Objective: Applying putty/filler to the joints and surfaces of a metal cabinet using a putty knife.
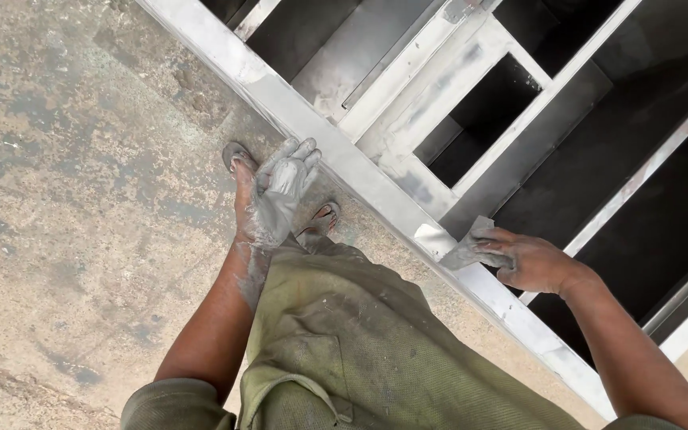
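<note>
Olive trousers (376, 342) nearest, right hand (535, 263) grip pinching grey rag (467, 251) against metal frame (360, 171), left hand (280, 191) spread, empty

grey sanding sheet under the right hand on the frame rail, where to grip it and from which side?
Grip the free folded edge of the grey sheet that sticks out past the fingertips of the right hand, coming from above on the floor side of the metal rail. The sheet lies flat on the rail face, so only that raised edge likely offers a pinch.
</note>
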